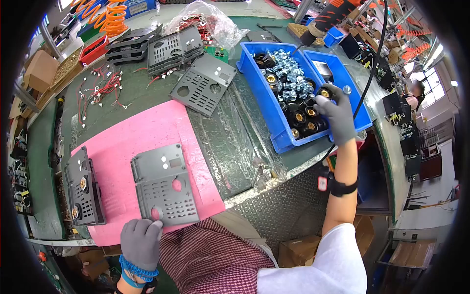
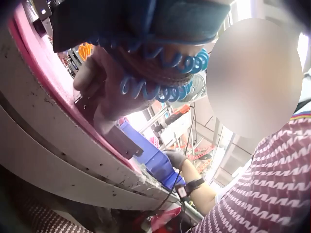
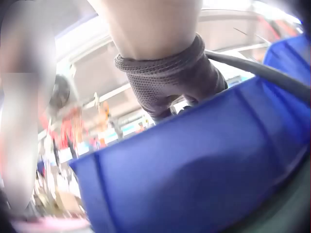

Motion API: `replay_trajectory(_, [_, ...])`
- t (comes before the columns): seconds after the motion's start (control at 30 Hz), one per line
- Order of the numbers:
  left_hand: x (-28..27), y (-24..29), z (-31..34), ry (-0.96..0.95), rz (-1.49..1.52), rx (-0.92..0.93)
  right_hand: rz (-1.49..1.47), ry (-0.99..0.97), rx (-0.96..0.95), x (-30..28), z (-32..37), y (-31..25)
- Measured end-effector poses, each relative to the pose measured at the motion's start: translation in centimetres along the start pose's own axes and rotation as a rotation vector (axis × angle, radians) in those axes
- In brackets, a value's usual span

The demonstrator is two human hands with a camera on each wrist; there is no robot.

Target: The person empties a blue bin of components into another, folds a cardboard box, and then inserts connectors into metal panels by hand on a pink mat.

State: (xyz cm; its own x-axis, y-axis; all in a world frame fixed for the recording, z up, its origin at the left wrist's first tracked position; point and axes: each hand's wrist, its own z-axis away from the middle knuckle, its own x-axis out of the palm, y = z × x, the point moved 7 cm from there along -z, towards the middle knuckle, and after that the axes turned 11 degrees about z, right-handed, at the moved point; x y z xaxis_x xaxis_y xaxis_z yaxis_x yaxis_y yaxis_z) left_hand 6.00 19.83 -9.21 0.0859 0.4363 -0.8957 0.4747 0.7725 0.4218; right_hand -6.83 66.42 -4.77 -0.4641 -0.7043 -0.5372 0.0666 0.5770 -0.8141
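My left hand (image 1: 141, 241) is at the near edge of a grey perforated metal plate (image 1: 164, 188), gripping that edge between fingers and thumb. The plate lies on a pink mat (image 1: 117, 142) and has two large round holes. To its left, a similar plate (image 1: 84, 188) carries two round brass-centred parts. Over the blue bin (image 1: 274, 125), my right hand (image 1: 339, 117) pinches a round black part with a brass centre (image 1: 324, 93). Below it in the bin are several more black parts (image 1: 299, 116) and a heap of silver screw fittings (image 1: 289, 71). In the right wrist view, the bin's wall hides the fingertips.
A second blue bin (image 1: 360, 110) adjoins the first on the right. Behind the mat are another grey plate (image 1: 204, 84), stacked plates (image 1: 174, 51) and red wires (image 1: 105, 88). A black cable (image 1: 374, 63) hangs beside the right hand, near a power screwdriver (image 1: 328, 19).
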Motion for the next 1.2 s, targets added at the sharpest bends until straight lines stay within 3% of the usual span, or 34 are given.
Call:
replay_trajectory(0.07, [-0.4,-0.7,0.4,0.012,0.081,-0.094,0.818,0.157,-0.18,-0.5,-0.1,-1.5])
replay_trajectory(0.1, [-0.4,-0.6,0.2,0.018,0.084,-0.093,1.055,0.082,-0.222,-0.1,0.1,-1.2])
replay_trajectory(0.2, [-0.8,-0.7,-0.1,0.064,0.138,-0.073,0.918,-0.013,-0.191,0.4,0.5,-0.1])
replay_trajectory(0.27, [-0.8,-0.3,-0.5,0.034,0.14,0.027,0.931,-0.064,-0.432,2.1,1.8,-3.2])
replay_trajectory(0.3, [-1.1,-0.4,-0.7,0.037,0.142,0.022,0.932,-0.068,-0.436,2.5,2.0,-3.8])
replay_trajectory(0.37, [-2.9,-0.6,-0.9,0.123,0.228,-0.021,0.966,-0.393,-0.132,4.0,2.4,-1.8])
replay_trajectory(0.53, [-6.0,-1.0,-0.2,0.256,0.182,-0.026,1.105,-0.424,-0.292,5.5,2.0,-3.7])
replay_trajectory(0.57, [-6.0,-1.1,0.5,0.261,0.171,-0.047,1.053,-0.253,-0.403,5.2,2.7,-4.8])
replay_trajectory(0.63, [-5.5,0.2,2.3,0.234,0.04,0.085,0.812,0.079,-0.492,4.4,4.4,-7.6])
replay_trajectory(0.7, [-4.4,-0.1,3.3,0.171,0.041,0.04,0.493,0.051,-0.439,5.6,7.1,-9.7])
replay_trajectory(0.77, [-2.7,-0.2,4.4,0.134,-0.007,0.062,-0.129,-0.441,-0.165,9.7,10.6,-9.6])
replay_trajectory(0.83, [-1.1,-1.2,5.1,0.124,0.037,0.024,-0.095,-0.701,-0.359,12.8,14.4,-12.7])
replay_trajectory(0.9, [-1.3,-1.4,5.0,0.215,0.043,0.023,-0.307,-0.941,-0.394,16.0,17.6,-14.7])
replay_trajectory(0.97, [-2.1,-0.9,4.2,0.193,0.068,-0.017,-0.583,-1.223,-0.057,19.1,20.8,-14.6])
replay_trajectory(1.0, [-3.1,-0.4,3.9,0.291,0.155,-0.037,-0.465,-1.361,-0.034,20.1,21.7,-14.8])
replay_trajectory(1.03, [-4.0,-0.2,3.7,0.393,0.235,-0.059,-0.612,-1.334,-0.05,21.0,22.8,-15.7])
replay_trajectory(1.1, [-4.2,0.3,3.4,0.457,0.449,0.059,-0.72,-1.365,0.22,22.3,24.5,-16.5])
replay_trajectory(1.2, [-4.5,-0.8,3.7,0.437,0.623,-0.033,-0.695,-1.283,0.308,23.2,25.1,-16.3])
